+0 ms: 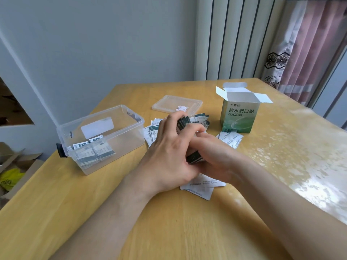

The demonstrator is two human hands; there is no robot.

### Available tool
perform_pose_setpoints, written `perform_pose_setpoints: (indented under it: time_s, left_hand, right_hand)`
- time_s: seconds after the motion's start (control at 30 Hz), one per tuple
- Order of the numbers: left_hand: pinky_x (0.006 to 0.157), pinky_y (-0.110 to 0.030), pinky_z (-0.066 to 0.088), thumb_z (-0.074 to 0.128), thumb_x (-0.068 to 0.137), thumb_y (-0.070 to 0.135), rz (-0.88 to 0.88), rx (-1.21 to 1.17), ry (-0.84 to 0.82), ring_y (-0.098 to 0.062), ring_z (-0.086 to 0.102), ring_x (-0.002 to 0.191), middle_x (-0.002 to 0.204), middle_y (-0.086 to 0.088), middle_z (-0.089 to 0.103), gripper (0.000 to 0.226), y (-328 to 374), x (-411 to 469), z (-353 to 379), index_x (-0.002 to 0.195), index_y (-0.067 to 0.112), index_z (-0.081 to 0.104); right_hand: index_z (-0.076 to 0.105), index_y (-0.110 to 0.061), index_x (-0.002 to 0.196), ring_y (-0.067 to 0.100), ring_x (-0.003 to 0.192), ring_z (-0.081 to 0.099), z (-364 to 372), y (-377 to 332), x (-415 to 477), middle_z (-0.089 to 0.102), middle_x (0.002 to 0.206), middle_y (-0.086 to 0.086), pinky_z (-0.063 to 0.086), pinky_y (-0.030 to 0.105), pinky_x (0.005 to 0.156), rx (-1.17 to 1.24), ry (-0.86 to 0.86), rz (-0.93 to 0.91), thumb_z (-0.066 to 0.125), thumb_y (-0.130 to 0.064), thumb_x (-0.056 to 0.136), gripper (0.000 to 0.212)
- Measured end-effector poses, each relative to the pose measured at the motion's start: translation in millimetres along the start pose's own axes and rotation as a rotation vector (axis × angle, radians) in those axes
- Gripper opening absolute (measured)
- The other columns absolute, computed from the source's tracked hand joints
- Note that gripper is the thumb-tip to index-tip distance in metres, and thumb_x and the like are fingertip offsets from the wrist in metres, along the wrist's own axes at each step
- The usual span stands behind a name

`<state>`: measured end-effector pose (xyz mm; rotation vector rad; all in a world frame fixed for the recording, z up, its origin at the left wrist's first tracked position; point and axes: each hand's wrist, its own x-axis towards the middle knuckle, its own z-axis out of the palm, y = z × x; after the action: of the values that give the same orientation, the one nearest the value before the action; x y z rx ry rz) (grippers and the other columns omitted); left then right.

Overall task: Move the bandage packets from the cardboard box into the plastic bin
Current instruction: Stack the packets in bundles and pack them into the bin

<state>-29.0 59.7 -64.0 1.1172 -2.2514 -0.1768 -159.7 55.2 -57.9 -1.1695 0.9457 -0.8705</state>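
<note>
Evidently the packet stack (183, 124) points lengthwise away

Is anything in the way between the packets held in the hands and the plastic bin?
Nothing visible. The left hand and right hand grip a stack of packets right of the plastic bin, whose top is open; its lid lies apart on the table behind. The loose packets between them lie flat, below a lifted path.

cardboard box (239, 117) front reads "防水创口贴"; packet print too small
</note>
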Motion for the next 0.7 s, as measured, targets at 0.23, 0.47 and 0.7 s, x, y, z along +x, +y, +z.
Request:
perform_pose_setpoints:
  time_s: [0.23, 0.47, 0.7]
  left_hand:
    - [0.093, -0.037, 0.048, 0.063, 0.064, 0.033, 0.008, -0.013, 0.059, -0.018, 0.027, 0.133, 0.145, 0.004, 0.022, 0.059, 2, 1, 0, 0.121, 0.03, 0.049]
    - [0.092, -0.029, 0.047, 0.071, 0.062, 0.056, -0.046, -0.143, 0.005, -0.008, 0.041, 0.121, 0.132, 0.013, 0.03, 0.071, -3, 4, -5, 0.125, 0.033, 0.048]
    - [0.06, -0.029, 0.052, 0.061, 0.092, 0.023, -0.19, -0.758, 0.037, -0.019, 0.064, 0.07, 0.087, 0.005, 0.07, 0.015, -10, 9, -16, 0.103, 0.019, 0.071]
  right_hand:
    - [0.046, -0.011, 0.07, 0.01, 0.043, 0.037, -1, -4, -4, 0.04, 0.052, 0.002, 0.031, 0.017, 0.041, 0.002, -0.008, -0.065, 0.048, 0.005, 0.09, 0.025]
    - [0.047, -0.014, 0.075, 0.014, 0.054, 0.023, -16, -11, -6, 0.036, 0.059, -0.001, 0.016, 0.028, 0.05, -0.146, -0.01, -0.067, 0.055, -0.019, 0.093, 0.021]
    - [0.063, -0.011, 0.082, 0.006, 0.042, 0.01, -26, -17, -9, 0.032, 0.059, -0.002, 0.006, 0.02, 0.038, 0.054, -0.357, 0.148, 0.034, -0.061, 0.092, 0.059]
